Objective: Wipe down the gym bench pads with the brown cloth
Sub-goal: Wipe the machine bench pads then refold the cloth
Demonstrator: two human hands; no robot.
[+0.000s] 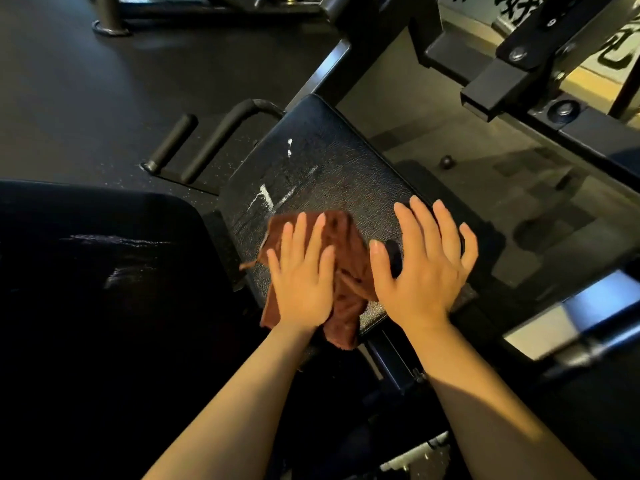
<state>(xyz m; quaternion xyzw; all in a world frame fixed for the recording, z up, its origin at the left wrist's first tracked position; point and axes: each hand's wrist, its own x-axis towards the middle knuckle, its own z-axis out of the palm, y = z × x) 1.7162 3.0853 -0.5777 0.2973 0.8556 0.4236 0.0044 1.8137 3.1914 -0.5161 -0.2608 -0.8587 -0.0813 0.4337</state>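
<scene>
Left hand point(300, 271) presses flat, fingers spread, on the brown cloth point(341, 271) at the near end of the seat pad point(322, 168) | right hand point(424, 265) rests spread beside it | risk: bunched cloth may skip the white streaks point(268, 199) beyond.

Two hands point(301, 282) point(420, 271), one brown cloth point(346, 271), two bench pads point(322, 171) point(97, 258)
</scene>
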